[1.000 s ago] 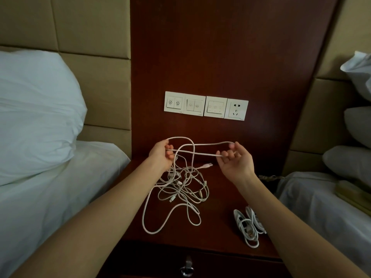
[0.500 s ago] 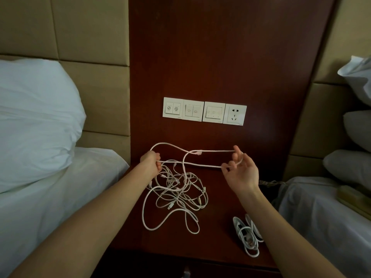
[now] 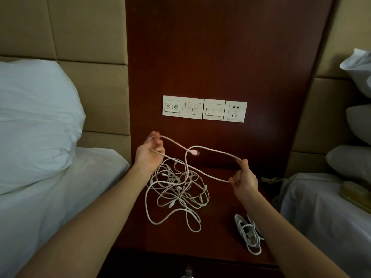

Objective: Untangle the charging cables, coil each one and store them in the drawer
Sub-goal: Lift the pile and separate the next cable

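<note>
A white pillow is lying on a bed well to the left of the left hand. The left hand is raised above a dark wooden bench, with its fingers curled around a pale pink cable. One turn of the cable is looping over the top of that hand, likely to keep the freed length gathered there.

From the left hand the cable is running rightward through the air. Its plug is hanging free about midway between the hands, which suggests this end is already out of the knot.

Below and between the hands, a loose tangle of white cables is resting on the bench. A strand of the held cable is dropping into it, so this cable is probably not fully free. On the wall beyond the hands, a switch panel with a socket is showing.

The right hand is pinching the far bend of the cable, upper and lower strands together. It is holding them apart from the left hand, seemingly to stretch the loop open and see where it crosses.

Nearer the person than the right hand, a coiled cable is lying on the bench, apart from the tangle. It looks finished but not yet stored. Another bed is lying to the right of the right hand.
</note>
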A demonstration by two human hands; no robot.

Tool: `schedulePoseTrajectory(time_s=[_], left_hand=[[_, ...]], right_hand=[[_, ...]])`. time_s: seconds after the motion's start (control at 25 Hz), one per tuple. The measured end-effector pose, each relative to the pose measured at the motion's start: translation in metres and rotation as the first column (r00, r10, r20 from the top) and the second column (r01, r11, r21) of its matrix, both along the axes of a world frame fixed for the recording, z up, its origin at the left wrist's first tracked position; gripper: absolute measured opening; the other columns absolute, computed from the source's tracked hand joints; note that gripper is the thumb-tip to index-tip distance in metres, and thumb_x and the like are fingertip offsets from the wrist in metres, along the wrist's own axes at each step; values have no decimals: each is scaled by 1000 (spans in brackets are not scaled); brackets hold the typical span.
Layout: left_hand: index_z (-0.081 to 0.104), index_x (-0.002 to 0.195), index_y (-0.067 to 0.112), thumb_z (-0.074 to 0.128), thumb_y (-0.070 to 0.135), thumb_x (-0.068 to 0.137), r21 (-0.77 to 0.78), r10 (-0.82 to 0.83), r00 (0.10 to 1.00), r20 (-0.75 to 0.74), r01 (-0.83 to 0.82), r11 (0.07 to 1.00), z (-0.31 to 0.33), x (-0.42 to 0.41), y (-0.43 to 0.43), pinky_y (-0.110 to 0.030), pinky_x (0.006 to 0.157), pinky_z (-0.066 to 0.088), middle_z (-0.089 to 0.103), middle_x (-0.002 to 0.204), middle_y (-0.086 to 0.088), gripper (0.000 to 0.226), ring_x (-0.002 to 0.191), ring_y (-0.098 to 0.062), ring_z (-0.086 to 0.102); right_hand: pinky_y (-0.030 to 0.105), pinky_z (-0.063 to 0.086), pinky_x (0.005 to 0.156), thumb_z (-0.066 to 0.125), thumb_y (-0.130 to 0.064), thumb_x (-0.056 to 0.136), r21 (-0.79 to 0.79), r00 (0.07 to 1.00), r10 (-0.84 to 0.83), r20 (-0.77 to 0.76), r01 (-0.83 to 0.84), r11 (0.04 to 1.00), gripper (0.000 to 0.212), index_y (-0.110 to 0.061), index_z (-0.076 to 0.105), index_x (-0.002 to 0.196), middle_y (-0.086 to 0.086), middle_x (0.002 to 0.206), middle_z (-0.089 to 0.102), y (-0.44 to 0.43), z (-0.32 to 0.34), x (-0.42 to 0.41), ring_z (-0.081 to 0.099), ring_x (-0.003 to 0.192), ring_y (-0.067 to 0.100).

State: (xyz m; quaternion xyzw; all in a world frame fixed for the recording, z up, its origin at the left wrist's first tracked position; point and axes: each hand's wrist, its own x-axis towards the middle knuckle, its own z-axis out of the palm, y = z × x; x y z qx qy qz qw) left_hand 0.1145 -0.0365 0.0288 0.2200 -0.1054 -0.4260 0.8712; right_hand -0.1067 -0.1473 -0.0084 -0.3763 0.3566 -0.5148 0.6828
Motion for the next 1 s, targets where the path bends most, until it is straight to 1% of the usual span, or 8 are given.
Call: schedulePoseTrajectory(time_s=[0.12, 0.28, 0.48, 0.6, 0.68, 0.8, 0.88, 1.0], left_hand=[[54, 94, 9, 47, 1, 85, 199, -266, 876, 401, 200, 959, 2, -8, 11, -17, 54, 46, 72, 95, -12, 14, 65, -11, 62], [55, 59, 15, 56, 14, 76, 475, -510, 514, 690, 211, 854, 7, -28, 14, -20, 59, 48, 61, 55, -4, 17, 53, -10, 55], [42, 35, 17, 49, 26, 80, 94, -359, 809, 466, 358, 929, 23, -38, 6, -17, 40, 30, 24, 27, 6, 46, 29, -7, 26], [46, 44, 17, 51, 32, 83, -91, -269, 906, 328, 314, 945, 27, -31, 1, -17, 43, 32, 25, 31, 6, 42, 34, -7, 30], [52, 62, 15, 46, 33, 91, -16, -297, 891, 343, 322, 947, 25, -32, -2, -16, 40, 29, 27, 35, 7, 34, 33, -5, 29], [55, 102, 6, 32, 21, 102, 292, -382, 724, 574, 254, 922, 20, -41, -4, -14, 37, 25, 33, 42, 8, 27, 34, -2, 27], [54, 110, 2, 30, 16, 102, 419, -449, 575, 684, 194, 887, 17, -44, -6, -13, 39, 27, 41, 49, 7, 29, 36, -2, 29], [59, 109, 7, 32, 14, 102, 490, -483, 260, 836, 45, 871, 15, -50, -5, -13, 41, 24, 55, 60, 5, 29, 41, -1, 32]], right_hand=[[24, 29, 47, 49, -24, 97, -27, 973, 39, -230, -46, 999, 22, -9, 65, 100, -2, 48, 37, -2, -11, 3, 30, 45, 10], [21, 30, 46, 44, -13, 97, -172, 861, 88, -501, -199, 965, 21, -7, 65, 96, 2, 62, 48, 4, -20, 17, 37, 50, 11], [19, 33, 44, 49, -15, 97, -183, 776, -47, -628, -89, 979, 15, -11, 61, 90, 1, 61, 48, -4, -28, 25, 41, 51, 10], [24, 34, 49, 49, -13, 96, -100, 793, -58, -606, -4, 995, 19, -3, 65, 100, 3, 64, 49, -11, -43, 26, 44, 56, 13], [25, 36, 51, 46, -15, 97, -71, 796, -47, -604, 5, 997, 20, -8, 62, 88, 3, 67, 50, -11, -42, 26, 45, 58, 13], [33, 45, 83, 38, -23, 99, -157, 629, 11, -777, -211, 965, 23, -15, 58, 107, 10, 103, 59, -1, -26, 31, 56, 89, 18], [42, 24, 109, 43, -27, 96, -312, 431, -123, -894, -402, 861, 43, -21, 41, 139, 6, 144, 39, 10, -12, 35, 32, 133, 23], [44, 15, 112, 57, -22, 88, -542, 571, -175, -802, -575, 613, 70, -26, 22, 148, -2, 153, 25, 22, 8, 38, 20, 141, 15]])
